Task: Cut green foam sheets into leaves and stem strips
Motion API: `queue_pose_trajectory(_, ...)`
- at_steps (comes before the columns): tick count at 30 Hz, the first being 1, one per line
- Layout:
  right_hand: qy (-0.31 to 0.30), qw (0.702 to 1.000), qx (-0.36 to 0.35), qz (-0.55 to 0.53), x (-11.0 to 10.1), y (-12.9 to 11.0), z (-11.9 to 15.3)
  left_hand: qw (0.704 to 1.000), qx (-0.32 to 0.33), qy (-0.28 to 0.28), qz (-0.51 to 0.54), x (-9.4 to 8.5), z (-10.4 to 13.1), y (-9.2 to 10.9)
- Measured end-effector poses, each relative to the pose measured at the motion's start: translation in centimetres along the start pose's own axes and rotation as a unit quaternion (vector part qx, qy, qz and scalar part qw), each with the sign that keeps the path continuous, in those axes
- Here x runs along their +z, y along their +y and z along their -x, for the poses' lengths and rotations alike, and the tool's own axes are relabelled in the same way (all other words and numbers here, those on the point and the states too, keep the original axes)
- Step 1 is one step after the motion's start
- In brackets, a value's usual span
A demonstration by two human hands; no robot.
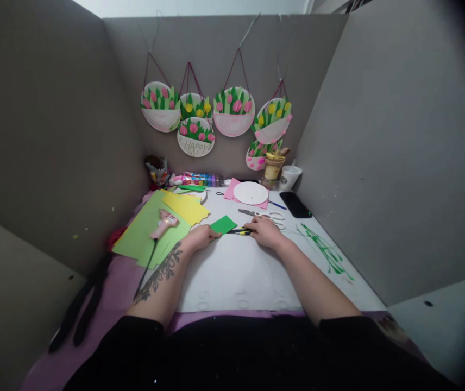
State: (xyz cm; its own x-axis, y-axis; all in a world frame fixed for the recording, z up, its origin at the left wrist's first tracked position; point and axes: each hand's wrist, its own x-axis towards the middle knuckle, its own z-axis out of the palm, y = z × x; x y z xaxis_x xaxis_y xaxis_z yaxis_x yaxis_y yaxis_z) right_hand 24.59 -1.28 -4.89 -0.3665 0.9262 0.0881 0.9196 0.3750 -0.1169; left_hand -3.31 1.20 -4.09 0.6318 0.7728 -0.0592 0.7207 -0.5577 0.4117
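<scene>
My left hand [205, 237] pinches the near corner of a small green paper piece [223, 224] between its fingers. To the right, my right hand [265, 232] has its fingers closed over the end of a slim black-and-yellow tool [240, 231], lying level beside the green paper. Whether it is a craft knife or a pen, I cannot tell. Just beyond my right hand lie white-handled scissors [276, 216], their blades pointing left. A white paper sheet [236, 277] with faint printed numbers is under both forearms.
Light green sheets [138, 239], a yellow sheet [187, 208] and a pink glue gun [165, 222] with its cord lie at left. Behind are a white paper plate [251, 193] and a cup [289, 177]. A phone [295, 205] is at right; flower-decorated plates [233, 111] hang on the back panel.
</scene>
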Motion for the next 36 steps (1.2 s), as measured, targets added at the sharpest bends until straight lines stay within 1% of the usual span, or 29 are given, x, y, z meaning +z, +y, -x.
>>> queue_pose_trajectory(3,-0.007,1.000,0.004,0.003,-0.2,-0.1,0.1,1.000,-0.001,-0.012,-0.027,0.0,0.0,0.0)
queue_pose_trajectory(8,-0.010,1.000,0.000,0.005,-0.3,-0.9,-0.1,0.998,0.017,-0.014,-0.065,0.2,-0.2,-0.1)
queue_pose_trajectory(20,-0.018,0.999,-0.017,-0.025,-0.5,-1.8,0.4,0.998,0.026,0.001,-0.057,0.6,-0.4,-0.5)
queue_pose_trajectory(24,-0.015,0.998,-0.025,-0.054,-0.8,-1.3,0.5,0.998,0.015,-0.001,-0.066,0.5,-0.2,-0.5)
queue_pose_trajectory(26,0.019,0.998,0.010,-0.060,-0.9,-0.6,0.4,0.998,0.013,0.003,-0.061,0.4,-0.1,-0.4)
queue_pose_trajectory(28,0.062,0.995,0.069,-0.046,-0.8,0.3,0.3,0.998,0.017,0.007,-0.053,0.2,0.1,-0.4)
queue_pose_trajectory(30,0.080,0.990,0.111,-0.020,-0.5,1.1,0.0,0.999,0.024,0.007,-0.041,0.1,0.3,-0.4)
queue_pose_trajectory(32,0.070,0.990,0.119,-0.001,-0.2,1.5,-0.3,0.999,0.034,0.003,-0.026,-0.1,0.5,-0.4)
queue_pose_trajectory(36,0.044,0.993,0.108,0.012,0.2,1.7,-0.9,0.999,0.038,-0.004,-0.001,-0.3,0.8,-0.5)
